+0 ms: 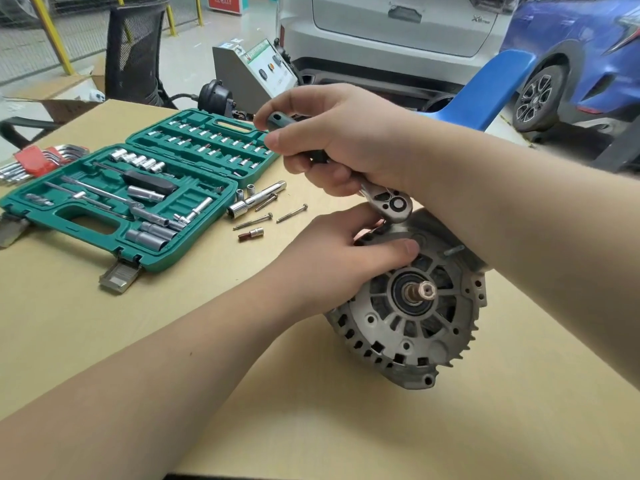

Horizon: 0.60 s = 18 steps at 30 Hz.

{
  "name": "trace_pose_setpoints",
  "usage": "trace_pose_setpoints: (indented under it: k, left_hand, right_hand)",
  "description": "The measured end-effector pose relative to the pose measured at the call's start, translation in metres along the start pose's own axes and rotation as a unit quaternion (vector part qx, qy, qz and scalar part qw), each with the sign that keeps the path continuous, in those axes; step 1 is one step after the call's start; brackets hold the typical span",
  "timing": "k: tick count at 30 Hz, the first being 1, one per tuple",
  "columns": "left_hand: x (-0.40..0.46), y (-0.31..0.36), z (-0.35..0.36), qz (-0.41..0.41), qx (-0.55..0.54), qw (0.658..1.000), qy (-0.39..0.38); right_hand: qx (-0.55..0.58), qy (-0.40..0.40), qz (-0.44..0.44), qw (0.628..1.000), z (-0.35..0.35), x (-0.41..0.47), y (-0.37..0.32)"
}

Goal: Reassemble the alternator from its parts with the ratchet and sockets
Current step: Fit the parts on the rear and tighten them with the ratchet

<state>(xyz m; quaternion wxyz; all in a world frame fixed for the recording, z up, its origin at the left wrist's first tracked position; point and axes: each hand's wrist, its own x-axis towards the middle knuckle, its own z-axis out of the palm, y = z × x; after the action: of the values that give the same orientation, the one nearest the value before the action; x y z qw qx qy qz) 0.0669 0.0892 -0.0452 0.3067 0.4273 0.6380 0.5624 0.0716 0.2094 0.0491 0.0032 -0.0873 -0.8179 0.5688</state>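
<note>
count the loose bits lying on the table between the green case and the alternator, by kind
Long slim steel through-bolts: 3
Small loose chrome sockets: 2
Large chrome tube socket on an extension bar: 1
Short chrome bit holder with a red-brown bit: 1
Total: 7

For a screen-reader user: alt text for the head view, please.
A right hand grips a ratchet set on the upper edge of an alternator, which the left hand steadies on a table beside an open green socket case.
</note>
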Motion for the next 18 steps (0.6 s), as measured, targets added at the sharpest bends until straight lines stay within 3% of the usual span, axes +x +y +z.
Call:
trace_pose_setpoints:
  k: [7,12,18]
  left_hand:
    - [0.004,-0.004,0.000,-0.020,0.019,1.000,-0.005]
    - [0.001,-0.008,0.006,0.015,0.034,0.999,0.020]
    - [0.002,-0.008,0.005,0.001,0.034,0.999,0.015]
  right_hand:
    - [-0.019,0.078,-0.028,0.996,0.001,-0.003,-0.001]
    - [0.155,0.263,0.010,0.952,-0.010,0.000,0.001]
    - [0.030,0.254,-0.059,0.965,-0.003,-0.004,0.003]
